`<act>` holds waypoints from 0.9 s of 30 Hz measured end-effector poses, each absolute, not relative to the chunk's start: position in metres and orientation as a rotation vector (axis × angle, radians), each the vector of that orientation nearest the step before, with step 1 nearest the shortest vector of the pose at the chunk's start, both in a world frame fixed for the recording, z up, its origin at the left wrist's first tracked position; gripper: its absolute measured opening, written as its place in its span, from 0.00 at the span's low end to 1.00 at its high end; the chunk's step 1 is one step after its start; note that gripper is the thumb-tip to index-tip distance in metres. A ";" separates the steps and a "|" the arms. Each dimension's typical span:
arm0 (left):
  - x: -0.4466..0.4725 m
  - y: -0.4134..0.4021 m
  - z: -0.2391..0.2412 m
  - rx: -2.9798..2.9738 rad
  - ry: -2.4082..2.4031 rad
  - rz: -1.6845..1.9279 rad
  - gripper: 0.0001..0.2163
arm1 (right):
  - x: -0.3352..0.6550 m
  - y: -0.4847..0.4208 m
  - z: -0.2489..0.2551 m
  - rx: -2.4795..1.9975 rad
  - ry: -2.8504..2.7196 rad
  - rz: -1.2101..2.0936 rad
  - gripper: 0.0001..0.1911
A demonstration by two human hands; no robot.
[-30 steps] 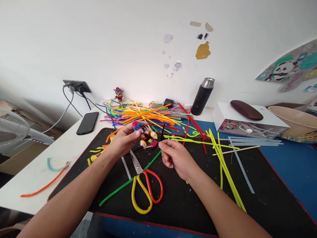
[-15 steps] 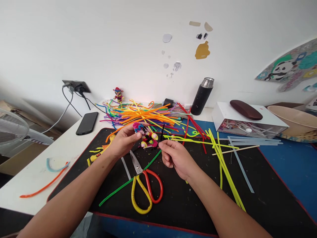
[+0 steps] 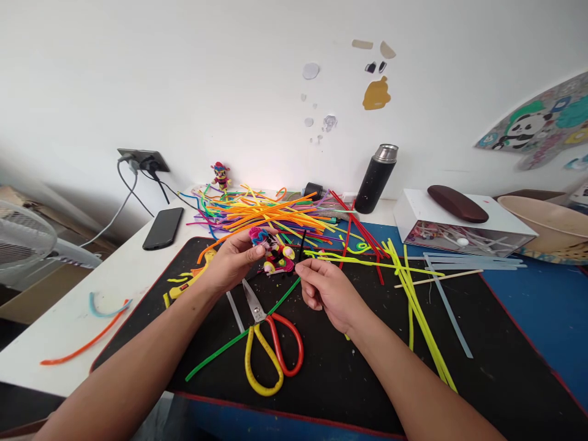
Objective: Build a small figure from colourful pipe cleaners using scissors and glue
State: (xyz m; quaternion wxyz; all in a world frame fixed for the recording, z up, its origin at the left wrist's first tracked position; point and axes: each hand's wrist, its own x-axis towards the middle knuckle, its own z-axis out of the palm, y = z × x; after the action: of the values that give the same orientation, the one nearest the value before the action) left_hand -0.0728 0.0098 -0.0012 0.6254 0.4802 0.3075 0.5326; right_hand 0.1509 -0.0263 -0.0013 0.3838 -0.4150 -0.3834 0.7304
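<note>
My left hand is closed on a small pipe-cleaner figure in pink, blue, yellow and black, held above the dark mat. Close by on its right, my right hand pinches the lower end of a black pipe cleaner that stands upright beside the figure. Whether the black piece joins the figure cannot be made out. Below both hands lie scissors with one yellow and one red handle, across a green pipe cleaner. A yellow glue gun is partly hidden behind my left forearm.
Behind the hands lies a pile of colourful pipe cleaners, with a finished-looking figure against the wall. A black thermos, white box and basket stand right. Yellow stems and glue sticks lie rightward; a phone left.
Almost nothing differs. The whole view has shifted very slightly, and both hands keep the same hold on the figure and the black pipe cleaner.
</note>
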 end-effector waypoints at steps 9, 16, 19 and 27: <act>-0.080 0.015 -0.008 0.979 0.698 1.283 0.22 | 0.152 -0.027 -0.001 -1.020 -0.966 1.884 0.22; -0.080 0.014 -0.007 0.993 0.671 1.234 0.21 | 0.151 -0.027 -0.002 -1.015 -0.955 1.868 0.23; -0.079 0.013 -0.006 1.003 0.680 1.232 0.21 | 0.151 -0.027 -0.003 -1.010 -0.966 1.868 0.23; -0.078 0.013 -0.004 1.017 0.667 1.191 0.22 | 0.151 -0.028 -0.003 -1.011 -0.970 1.874 0.23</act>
State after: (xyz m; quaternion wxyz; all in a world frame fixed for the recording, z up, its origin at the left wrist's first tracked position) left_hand -0.0781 0.0128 -0.0045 0.6592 0.4494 0.2948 0.5260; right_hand 0.1510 -0.0275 -0.0030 0.3902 -0.3979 -0.3819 0.7373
